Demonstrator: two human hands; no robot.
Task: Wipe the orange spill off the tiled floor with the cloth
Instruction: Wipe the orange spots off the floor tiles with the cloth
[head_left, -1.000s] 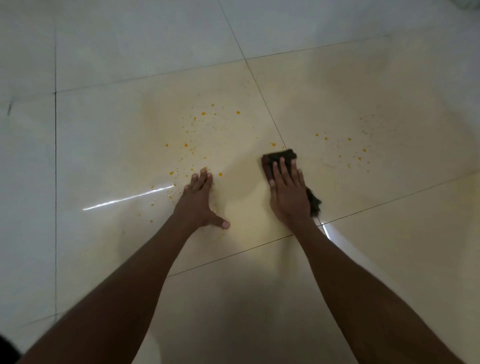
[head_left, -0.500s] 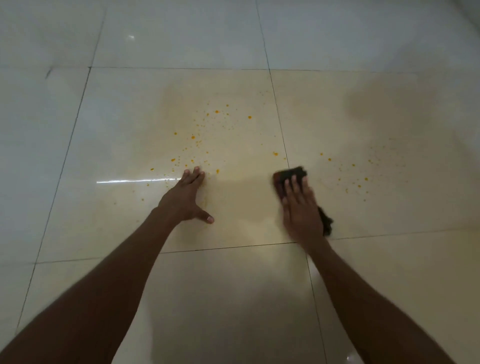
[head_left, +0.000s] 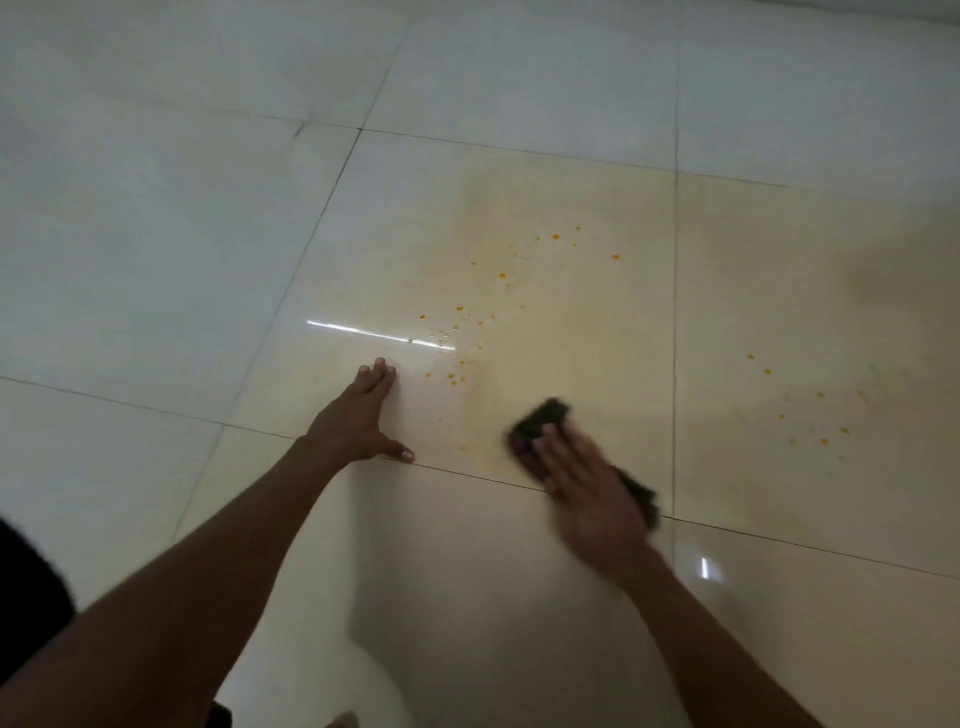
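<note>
A dark, crumpled cloth (head_left: 540, 423) is pressed flat against the glossy cream tiled floor (head_left: 571, 332) under the right hand (head_left: 587, 483), just right of the frame's centre; the fingers are laid out straight over the fabric and are blurred, so no curl around it can be made out. The left hand (head_left: 358, 415) is rested palm-down on the same tile, left of centre, with fingers extended and thumb spread, holding nothing.

The orange spill is seen as two scatters of small droplets: one cluster (head_left: 467, 322) above and between the hands, reaching toward the upper middle of the frame, and a sparser group (head_left: 810, 415) at the right, past a grout line. A faint yellowish film is spread over the tile around both.

From here, the droplets could be smeared into wider streaks rather than lifted if the cloth is already saturated. The right-hand group could be missed, being well apart from the cloth. The bracing left hand could slide on the wet, shiny tile, and its fingertips lie close to the nearest drops.

No containers are in view.
</note>
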